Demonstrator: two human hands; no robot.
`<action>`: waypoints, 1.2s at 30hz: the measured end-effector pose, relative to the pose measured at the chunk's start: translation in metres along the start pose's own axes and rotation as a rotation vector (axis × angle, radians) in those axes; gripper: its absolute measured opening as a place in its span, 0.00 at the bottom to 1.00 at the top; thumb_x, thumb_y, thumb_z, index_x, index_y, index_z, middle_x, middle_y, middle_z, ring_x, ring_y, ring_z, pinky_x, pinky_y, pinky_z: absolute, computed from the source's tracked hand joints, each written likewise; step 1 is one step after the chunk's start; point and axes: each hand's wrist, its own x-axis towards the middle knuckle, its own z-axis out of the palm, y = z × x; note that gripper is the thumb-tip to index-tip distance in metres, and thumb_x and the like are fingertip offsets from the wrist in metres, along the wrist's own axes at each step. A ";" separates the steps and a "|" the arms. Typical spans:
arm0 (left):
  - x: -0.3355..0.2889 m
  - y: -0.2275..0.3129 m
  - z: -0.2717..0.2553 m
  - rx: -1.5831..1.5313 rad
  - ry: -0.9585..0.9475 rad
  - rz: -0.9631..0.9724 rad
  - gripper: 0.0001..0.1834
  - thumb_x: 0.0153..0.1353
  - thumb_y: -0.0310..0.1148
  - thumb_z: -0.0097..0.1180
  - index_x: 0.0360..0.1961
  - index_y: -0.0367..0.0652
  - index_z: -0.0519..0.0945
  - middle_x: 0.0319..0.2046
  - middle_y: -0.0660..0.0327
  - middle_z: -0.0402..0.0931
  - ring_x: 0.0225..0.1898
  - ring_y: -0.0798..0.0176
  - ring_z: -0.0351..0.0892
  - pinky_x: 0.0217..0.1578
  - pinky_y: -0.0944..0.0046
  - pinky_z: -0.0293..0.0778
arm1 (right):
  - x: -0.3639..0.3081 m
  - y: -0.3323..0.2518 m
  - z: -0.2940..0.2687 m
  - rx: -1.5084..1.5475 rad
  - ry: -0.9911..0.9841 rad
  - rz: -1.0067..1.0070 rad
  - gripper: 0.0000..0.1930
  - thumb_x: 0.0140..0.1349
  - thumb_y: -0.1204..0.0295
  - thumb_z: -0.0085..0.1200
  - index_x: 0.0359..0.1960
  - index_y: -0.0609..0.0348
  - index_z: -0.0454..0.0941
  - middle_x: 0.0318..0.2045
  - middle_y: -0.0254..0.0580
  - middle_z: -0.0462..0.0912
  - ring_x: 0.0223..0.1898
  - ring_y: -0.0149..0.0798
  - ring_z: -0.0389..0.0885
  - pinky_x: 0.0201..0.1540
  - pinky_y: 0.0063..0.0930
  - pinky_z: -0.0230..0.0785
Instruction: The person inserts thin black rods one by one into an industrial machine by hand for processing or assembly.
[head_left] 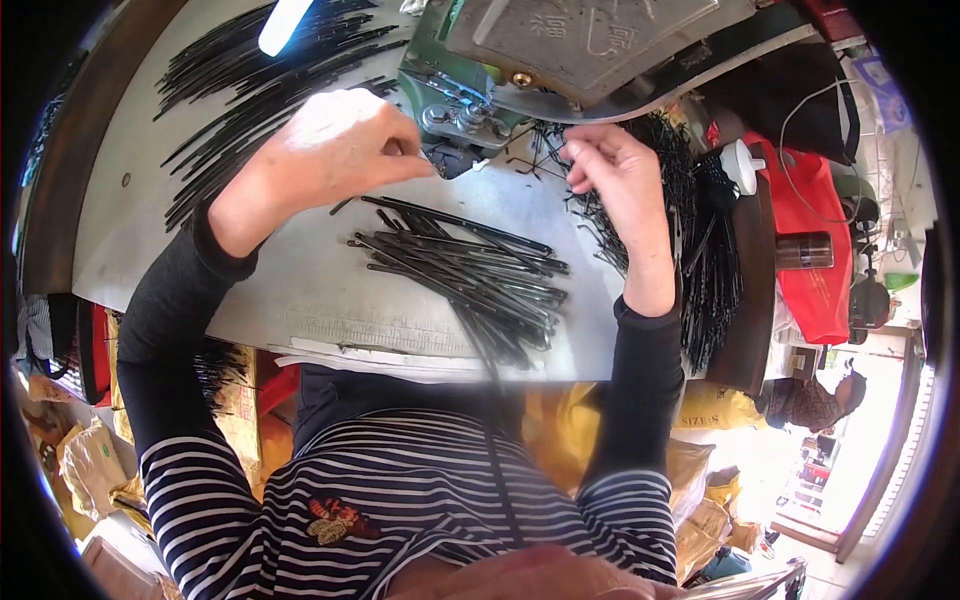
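Observation:
My left hand [335, 150] is closed, thumb and forefinger pinched beside the metal working head [465, 125] of a green and grey machine. What lies between those fingertips is too small to make out. Across the working head, my right hand [622, 175] has its fingers bent in and the thumb against them. Whatever it pinches, if anything, cannot be made out. Between my forearms a loose bundle of thin black strips [470, 265] lies on the pale worktable [280, 290]. A tangled heap of black strips [705, 280] hangs over the table's right side, beside my right wrist.
More black strips [270, 90] are spread out at the far left of the table. The machine's heavy grey cover [600, 50] overhangs the far right. A red bag [815, 250] and a brown cylindrical container [804, 251] are beyond the right edge. Yellow bags [715, 408] stand below.

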 end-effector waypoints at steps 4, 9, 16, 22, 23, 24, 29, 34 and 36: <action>0.001 -0.020 0.016 0.259 0.136 0.029 0.10 0.47 0.33 0.57 0.26 0.36 0.78 0.20 0.53 0.76 0.26 0.52 0.77 0.30 0.61 0.72 | -0.012 0.007 0.013 -0.900 0.052 -0.339 0.07 0.53 0.72 0.51 0.34 0.55 0.77 0.33 0.43 0.78 0.34 0.49 0.79 0.34 0.40 0.71; 0.000 -0.022 0.012 0.213 0.122 -0.003 0.08 0.46 0.29 0.53 0.25 0.35 0.78 0.20 0.52 0.75 0.25 0.51 0.76 0.30 0.60 0.72 | -0.008 0.013 0.023 -1.112 -0.002 -0.469 0.04 0.56 0.72 0.51 0.31 0.57 0.74 0.31 0.42 0.75 0.35 0.48 0.77 0.34 0.38 0.70; 0.008 -0.019 -0.009 -0.262 -0.148 -0.176 0.12 0.48 0.34 0.56 0.28 0.34 0.79 0.18 0.60 0.77 0.17 0.69 0.74 0.19 0.68 0.70 | -0.019 0.003 0.027 -1.009 -0.002 -0.470 0.04 0.60 0.72 0.46 0.33 0.58 0.71 0.32 0.45 0.77 0.33 0.48 0.78 0.33 0.38 0.70; 0.009 -0.025 -0.001 -0.523 -0.118 -0.175 0.17 0.52 0.35 0.57 0.37 0.31 0.78 0.20 0.64 0.76 0.16 0.75 0.70 0.15 0.76 0.65 | -0.025 -0.013 0.043 -0.385 -0.131 -0.208 0.07 0.56 0.76 0.53 0.37 0.63 0.76 0.30 0.42 0.80 0.27 0.33 0.80 0.32 0.24 0.71; 0.009 -0.025 0.000 -0.572 -0.094 -0.177 0.18 0.53 0.35 0.57 0.38 0.29 0.77 0.19 0.64 0.75 0.16 0.76 0.69 0.16 0.77 0.65 | -0.025 -0.013 0.046 -0.385 -0.129 -0.210 0.07 0.56 0.76 0.53 0.37 0.63 0.76 0.30 0.42 0.80 0.27 0.33 0.80 0.32 0.24 0.71; 0.010 -0.025 0.000 -0.571 -0.094 -0.173 0.18 0.53 0.35 0.57 0.38 0.29 0.77 0.19 0.64 0.75 0.16 0.76 0.69 0.16 0.77 0.65 | -0.025 -0.012 0.049 -0.297 -0.143 -0.192 0.07 0.56 0.77 0.53 0.36 0.65 0.76 0.29 0.40 0.80 0.26 0.30 0.79 0.31 0.21 0.71; 0.012 -0.021 0.004 -0.768 -0.009 -0.189 0.16 0.54 0.33 0.57 0.40 0.32 0.74 0.25 0.63 0.76 0.20 0.74 0.73 0.19 0.77 0.68 | -0.025 -0.007 0.062 0.069 -0.176 -0.094 0.06 0.57 0.79 0.53 0.36 0.66 0.74 0.29 0.35 0.78 0.28 0.25 0.78 0.32 0.17 0.71; 0.014 -0.040 0.008 -0.947 0.112 -0.094 0.13 0.49 0.28 0.59 0.36 0.34 0.74 0.27 0.61 0.77 0.25 0.70 0.78 0.21 0.73 0.74 | -0.021 0.000 0.064 0.119 -0.207 -0.027 0.04 0.56 0.79 0.53 0.32 0.67 0.73 0.29 0.36 0.78 0.30 0.26 0.79 0.33 0.17 0.71; 0.013 -0.038 0.007 -0.791 0.030 -0.090 0.10 0.48 0.27 0.57 0.33 0.35 0.77 0.26 0.61 0.77 0.26 0.69 0.79 0.23 0.71 0.74 | -0.020 0.002 0.059 0.139 -0.206 -0.034 0.04 0.56 0.80 0.53 0.32 0.66 0.73 0.29 0.36 0.79 0.31 0.26 0.79 0.33 0.17 0.72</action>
